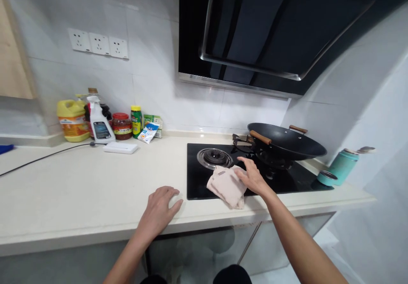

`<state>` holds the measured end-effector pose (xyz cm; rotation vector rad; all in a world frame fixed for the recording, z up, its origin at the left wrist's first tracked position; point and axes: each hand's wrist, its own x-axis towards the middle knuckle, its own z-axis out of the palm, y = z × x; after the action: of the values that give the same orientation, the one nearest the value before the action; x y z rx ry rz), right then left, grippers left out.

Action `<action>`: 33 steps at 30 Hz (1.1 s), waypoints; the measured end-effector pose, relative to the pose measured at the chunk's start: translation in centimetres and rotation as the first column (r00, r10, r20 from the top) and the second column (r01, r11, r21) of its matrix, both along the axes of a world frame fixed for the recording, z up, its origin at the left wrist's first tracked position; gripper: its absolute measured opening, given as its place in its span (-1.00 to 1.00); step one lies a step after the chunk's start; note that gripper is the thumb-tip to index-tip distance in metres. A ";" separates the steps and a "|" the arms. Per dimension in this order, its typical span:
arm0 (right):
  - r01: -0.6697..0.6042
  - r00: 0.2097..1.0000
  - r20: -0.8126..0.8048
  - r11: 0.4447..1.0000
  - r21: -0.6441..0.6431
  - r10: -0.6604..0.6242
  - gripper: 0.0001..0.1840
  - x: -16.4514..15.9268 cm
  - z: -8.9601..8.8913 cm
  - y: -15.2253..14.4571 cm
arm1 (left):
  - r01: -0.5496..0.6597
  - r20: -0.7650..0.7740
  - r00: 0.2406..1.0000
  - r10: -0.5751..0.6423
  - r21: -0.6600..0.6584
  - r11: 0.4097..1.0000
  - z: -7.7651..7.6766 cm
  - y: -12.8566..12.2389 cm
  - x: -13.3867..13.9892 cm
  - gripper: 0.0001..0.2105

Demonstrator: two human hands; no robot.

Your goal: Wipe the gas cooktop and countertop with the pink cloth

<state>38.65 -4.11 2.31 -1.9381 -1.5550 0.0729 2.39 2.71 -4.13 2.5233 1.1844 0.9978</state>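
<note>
A folded pale pink cloth [228,187] lies across the front edge of the black glass gas stove [198,183], partly over the countertop. My right hand [252,177] is at the cloth's right side, thumb and fingers apart, not gripping it; whether it touches the cloth I cannot tell. My left hand [161,207] rests on the cream countertop [95,186], left of the stove, fingers loosely curved with the thumb spread, holding nothing. Behind the cloth is a bare burner [214,158]. A black wok [287,142] with wooden handles sits on the right burner.
Along the back wall stand a yellow jug [73,122], a white spray bottle [99,122], a red-lidded jar [122,127] and a green shaker [136,120]. A white device [120,148] has a black cable. A teal container [344,167] stands far right; the range hood [255,29] overhangs the stove.
</note>
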 end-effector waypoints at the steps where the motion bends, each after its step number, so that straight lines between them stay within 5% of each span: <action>1: -0.073 0.996 0.049 0.996 -0.057 0.076 -0.29 -0.9 0.0 0.1 | 0.002 0.000 1.000 -0.002 0.000 1.000 0.0 0.0 0.0 -0.75; 3: -0.132 0.981 0.113 0.970 -0.205 0.157 -0.19 -3.0 -0.5 0.5 | 0.000 0.011 1.000 0.000 0.003 1.000 0.0 -0.1 0.0 -0.73; 7: -0.008 0.967 0.235 0.937 -0.349 0.096 -0.14 -7.7 -1.8 2.2 | -0.041 0.095 0.995 0.041 -0.005 0.999 -0.1 -0.1 0.1 -0.59; 18: -0.414 0.803 0.389 0.892 -0.179 0.451 -0.47 -19.0 -2.1 2.2 | -0.073 0.289 0.955 0.068 0.006 0.997 -0.1 1.2 0.0 -0.54; 25: -0.526 0.769 0.401 0.849 -0.045 0.498 -0.58 -17.4 -3.0 -2.2 | -0.078 0.220 0.970 0.103 -0.119 0.990 0.2 0.8 -0.2 -0.53; 33: -0.247 0.938 0.275 0.964 0.097 0.212 -0.67 -10.3 -4.7 -5.8 | -0.062 0.082 0.994 0.072 -0.120 0.991 0.7 0.7 -0.1 -0.55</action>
<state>28.37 -9.96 -2.42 -1.7096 -1.9069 -0.1902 2.27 3.40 -3.45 2.3409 1.2710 1.0101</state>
